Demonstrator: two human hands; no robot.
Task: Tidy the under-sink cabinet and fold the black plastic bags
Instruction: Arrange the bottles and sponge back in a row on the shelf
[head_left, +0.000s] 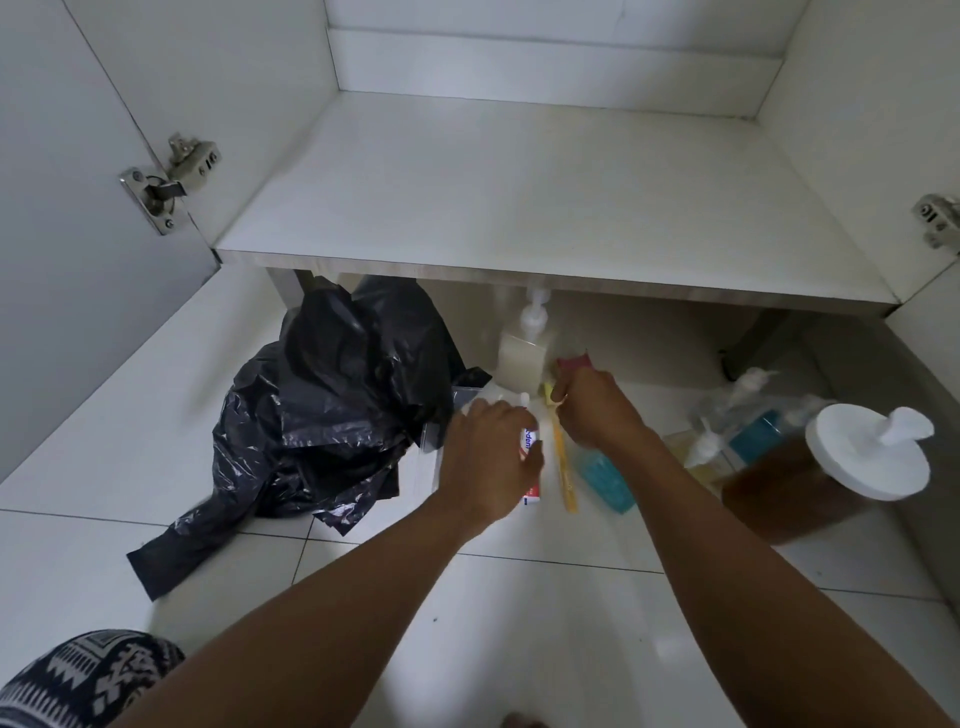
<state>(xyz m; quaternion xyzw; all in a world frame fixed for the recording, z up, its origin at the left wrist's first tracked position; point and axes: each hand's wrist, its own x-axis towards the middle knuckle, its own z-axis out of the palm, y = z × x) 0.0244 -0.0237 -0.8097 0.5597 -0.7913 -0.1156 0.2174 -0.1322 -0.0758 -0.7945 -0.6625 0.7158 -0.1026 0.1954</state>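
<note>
black plastic bags (332, 410) lie crumpled, glossy, heaped on floor (519, 597).

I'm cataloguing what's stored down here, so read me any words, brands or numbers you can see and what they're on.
"den": blue letters, cut off by the left hand, on the white and red tube it holds.
Pump bottles, hinges: no readable text.

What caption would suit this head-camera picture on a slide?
Left hand holds a toothpaste tube, right hand a yellow toothbrush, beside crumpled black plastic bags under a cabinet shelf.
</note>
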